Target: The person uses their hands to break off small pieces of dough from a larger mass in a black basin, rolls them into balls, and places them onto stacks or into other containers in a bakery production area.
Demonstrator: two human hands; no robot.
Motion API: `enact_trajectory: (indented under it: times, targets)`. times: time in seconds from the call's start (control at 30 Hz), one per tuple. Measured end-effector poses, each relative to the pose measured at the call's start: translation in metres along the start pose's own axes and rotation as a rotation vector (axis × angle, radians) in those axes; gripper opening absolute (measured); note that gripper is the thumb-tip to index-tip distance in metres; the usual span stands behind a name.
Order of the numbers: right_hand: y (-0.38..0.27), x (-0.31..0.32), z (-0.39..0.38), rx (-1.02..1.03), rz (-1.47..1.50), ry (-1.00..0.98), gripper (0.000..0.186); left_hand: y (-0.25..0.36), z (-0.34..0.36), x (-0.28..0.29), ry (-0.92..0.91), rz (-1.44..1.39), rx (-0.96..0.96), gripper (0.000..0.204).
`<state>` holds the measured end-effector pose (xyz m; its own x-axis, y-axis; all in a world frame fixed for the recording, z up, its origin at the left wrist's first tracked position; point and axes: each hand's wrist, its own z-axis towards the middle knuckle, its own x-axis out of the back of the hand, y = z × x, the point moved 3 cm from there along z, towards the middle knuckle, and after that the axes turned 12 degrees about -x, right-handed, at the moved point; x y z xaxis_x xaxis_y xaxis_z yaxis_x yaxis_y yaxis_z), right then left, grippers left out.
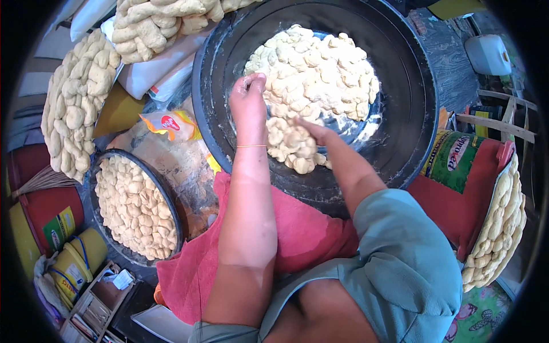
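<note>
A large black tub (413, 103) holds many pale, floury dough pieces (317, 74) in a heap at the back and a looser clump (294, 152) toward the front. My left hand (248, 104) is raised at the tub's left side beside the heap, fingers curled closed; whatever may be inside them is hidden. My right hand (314, 130) reaches in from the right against the front clump, its fingers smeared by motion, so their grip is unclear. A pink cloth (309, 234) lies across my lap below the tub.
A smaller round tub (178, 211) of dough balls stands at left. Braided dough (77, 103) is piled at upper left, near a yellow-orange packet (160, 123). At right are red buckets (434, 211), more braided dough (492, 234) and a white jug (486, 54). Yellow buckets (77, 263) sit at lower left.
</note>
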<state>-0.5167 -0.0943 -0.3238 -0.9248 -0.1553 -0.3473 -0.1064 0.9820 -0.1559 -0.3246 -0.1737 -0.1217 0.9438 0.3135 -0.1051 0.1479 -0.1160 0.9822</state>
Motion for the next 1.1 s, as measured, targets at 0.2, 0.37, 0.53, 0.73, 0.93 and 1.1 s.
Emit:
enact_trajectory:
  times: [0.2, 0.37, 0.53, 0.73, 0.93, 1.1]
  targets:
    - [-0.019, -0.026, -0.002, 0.183, -0.669, -0.039, 0.087, 0.002, 0.001, -0.006, 0.043, -0.023, 0.004, 0.019]
    - [-0.073, -0.047, -0.057, -0.066, -1.346, -0.148, 0.090, 0.005, 0.002, 0.000, 0.073, -0.044, 0.010, 0.019]
    - [-0.111, -0.071, -0.037, 0.121, -1.690, 0.386, 0.049, 0.002, 0.003, 0.008, 0.086, -0.042, 0.013, 0.019]
    - [-0.089, -0.056, 0.003, 0.738, -1.336, 0.938, 0.034, -0.007, 0.004, 0.001, 0.065, -0.031, 0.050, 0.019]
    - [-0.095, -0.036, -0.061, 0.737, -0.143, -0.023, 0.035, -0.010, 0.002, -0.003, 0.067, -0.020, 0.013, 0.022]
    - [-0.105, -0.079, -0.143, 0.891, -0.040, -0.125, 0.032, -0.022, -0.007, -0.011, -0.205, 0.076, 0.145, 0.030]
